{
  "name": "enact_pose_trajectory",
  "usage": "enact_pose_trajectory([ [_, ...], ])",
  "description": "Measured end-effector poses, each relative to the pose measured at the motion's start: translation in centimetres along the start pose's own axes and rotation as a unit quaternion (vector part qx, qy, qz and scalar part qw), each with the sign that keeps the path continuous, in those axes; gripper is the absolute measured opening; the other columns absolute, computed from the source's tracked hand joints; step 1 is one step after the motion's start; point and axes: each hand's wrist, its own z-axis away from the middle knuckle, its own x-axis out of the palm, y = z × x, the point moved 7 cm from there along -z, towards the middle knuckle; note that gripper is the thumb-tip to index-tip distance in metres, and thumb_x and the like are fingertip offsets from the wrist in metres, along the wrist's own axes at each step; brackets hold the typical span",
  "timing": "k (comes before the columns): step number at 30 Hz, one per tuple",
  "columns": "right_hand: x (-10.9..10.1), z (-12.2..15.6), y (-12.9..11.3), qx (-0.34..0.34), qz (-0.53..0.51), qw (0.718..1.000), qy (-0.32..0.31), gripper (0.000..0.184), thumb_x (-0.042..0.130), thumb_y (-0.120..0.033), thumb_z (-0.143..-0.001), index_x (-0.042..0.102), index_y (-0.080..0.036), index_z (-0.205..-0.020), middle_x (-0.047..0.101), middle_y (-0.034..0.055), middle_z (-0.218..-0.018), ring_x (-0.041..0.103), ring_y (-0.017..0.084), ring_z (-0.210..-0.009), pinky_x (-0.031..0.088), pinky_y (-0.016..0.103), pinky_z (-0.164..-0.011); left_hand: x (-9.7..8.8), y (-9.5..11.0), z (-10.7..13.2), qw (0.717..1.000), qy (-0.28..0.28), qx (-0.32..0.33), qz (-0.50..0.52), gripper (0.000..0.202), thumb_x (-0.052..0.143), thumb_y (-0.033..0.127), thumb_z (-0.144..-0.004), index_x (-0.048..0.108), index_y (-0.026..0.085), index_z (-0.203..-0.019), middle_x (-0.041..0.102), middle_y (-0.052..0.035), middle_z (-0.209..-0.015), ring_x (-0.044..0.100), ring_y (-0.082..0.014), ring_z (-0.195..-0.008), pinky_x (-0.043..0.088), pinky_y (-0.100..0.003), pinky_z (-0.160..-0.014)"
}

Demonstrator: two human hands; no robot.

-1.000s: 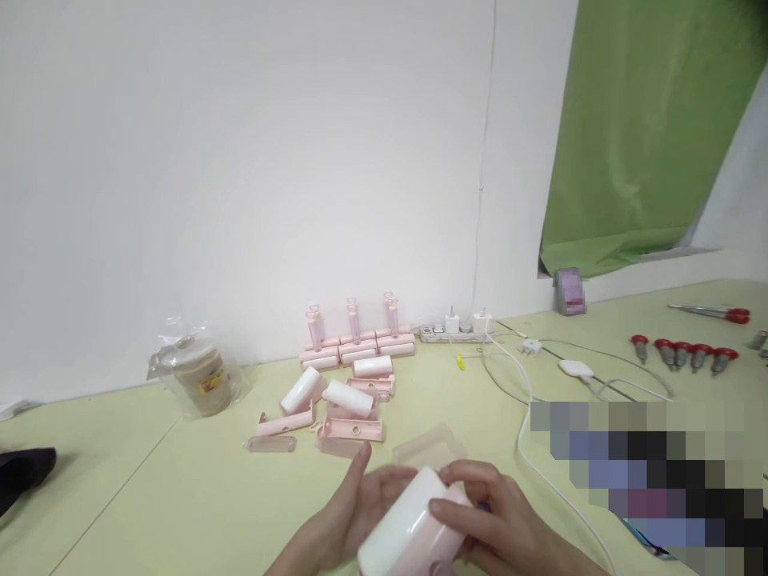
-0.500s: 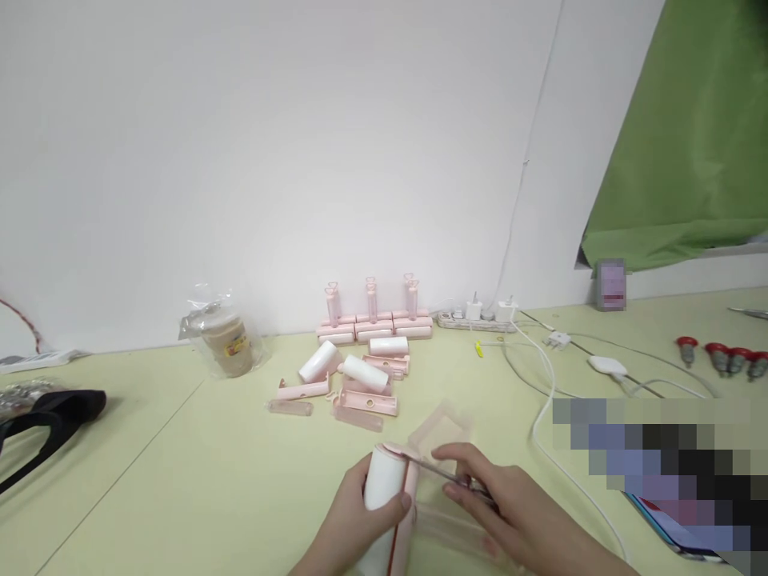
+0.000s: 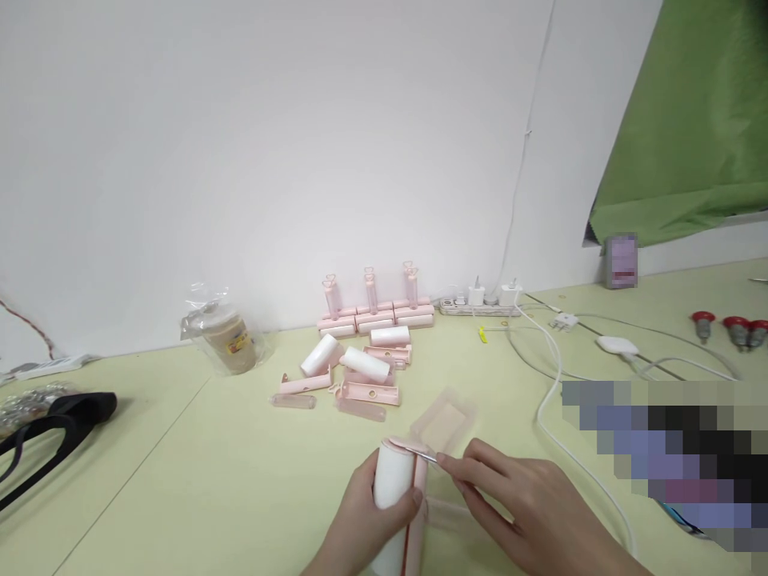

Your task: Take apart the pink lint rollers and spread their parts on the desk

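My left hand point(image 3: 375, 516) is wrapped round a lint roller point(image 3: 393, 480), a white roll in a pink casing, tilted upward near the front edge of the view. In my right hand point(image 3: 510, 496), a thin metal tool point(image 3: 425, 456) is pinched between thumb and fingers; its exact kind is hidden by the grip. The tool's tip meets the pink rim at the roll's upper end. Just behind the hands lies a translucent pink tray-like piece point(image 3: 444, 420). Under my right wrist a clear pinkish piece point(image 3: 447, 514) shows in part.
White rolls point(image 3: 367, 366) and pink casing parts point(image 3: 369, 393) lie mid-table. Several assembled rollers point(image 3: 375, 320) line the wall. Left are a bagged cup point(image 3: 231, 340) and black straps point(image 3: 66, 424); right, a power strip point(image 3: 480, 308), white cables point(image 3: 555, 360) and red-topped parts point(image 3: 703, 322).
The view has shifted a little. My right fingers have closed in on the tool nearer its tip, which stays at the roll's upper rim. My left hand keeps its hold.
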Motion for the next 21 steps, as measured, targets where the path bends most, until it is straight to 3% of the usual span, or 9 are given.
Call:
enact_pose_trajectory([
  [4, 0.4, -0.2, -1.0, -0.014, 0.032, 0.999, -0.012, 0.027, 0.029, -0.018, -0.088, 0.045, -0.025, -0.109, 0.057, -0.0016, -0.072, 0.058, 0.013, -0.047, 0.032, 0.024, -0.038, 0.3, -0.3, 0.1, 1.0, 0.017, -0.009, 0.01, 0.02, 0.058, 0.027, -0.068, 0.057, 0.014, -0.083, 0.057, -0.0013, -0.073, 0.049, -0.0173, -0.07, 0.041, -0.025, -0.063],
  [10, 1.1, 0.4, -1.7, 0.015, 0.098, 0.992, 0.083, 0.032, 0.023, -0.012, -0.086, 0.043, -0.022, -0.109, 0.058, -0.0018, -0.068, 0.053, 0.013, -0.034, 0.032, 0.024, -0.029, 0.4, -1.4, 0.1, 0.994, 0.071, -0.047, 0.063, 0.029, 0.063, 0.033, -0.063, 0.057, 0.013, -0.082, 0.056, -0.0019, -0.072, 0.049, -0.0185, -0.071, 0.041, -0.026, -0.064],
  [13, 1.1, 1.2, -1.7, 0.032, 0.098, 0.989, 0.108, 0.032, 0.022, -0.014, -0.087, 0.043, -0.021, -0.11, 0.059, -0.0014, -0.068, 0.055, 0.01, -0.035, 0.033, 0.021, -0.029, 1.1, -1.8, 0.1, 0.991, 0.065, -0.057, 0.1, 0.034, 0.064, 0.037, -0.061, 0.056, 0.013, -0.083, 0.056, -0.0026, -0.072, 0.05, -0.019, -0.071, 0.042, -0.028, -0.064],
  [17, 0.9, 1.5, -2.1, 0.018, 0.115, 0.987, 0.109, 0.032, 0.022, -0.012, -0.086, 0.043, -0.019, -0.109, 0.058, -0.0017, -0.066, 0.053, 0.009, -0.035, 0.032, 0.02, -0.03, 1.3, -2.5, 0.1, 0.99, 0.065, -0.048, 0.12, 0.04, 0.068, 0.039, -0.057, 0.055, 0.013, -0.084, 0.057, -0.0024, -0.071, 0.051, -0.0186, -0.068, 0.041, -0.027, -0.062],
  [21, 2.1, 0.3, -3.1, -0.013, 0.129, 0.987, 0.098, 0.034, 0.027, -0.009, -0.08, 0.043, -0.018, -0.109, 0.059, -0.0004, -0.069, 0.05, 0.009, -0.033, 0.027, 0.023, -0.03, 0.3, -4.0, 0.5, 0.979, 0.114, -0.053, 0.16, 0.047, 0.071, 0.045, -0.053, 0.055, 0.013, -0.083, 0.058, -0.0022, -0.067, 0.054, -0.0185, -0.065, 0.043, -0.028, -0.061],
])
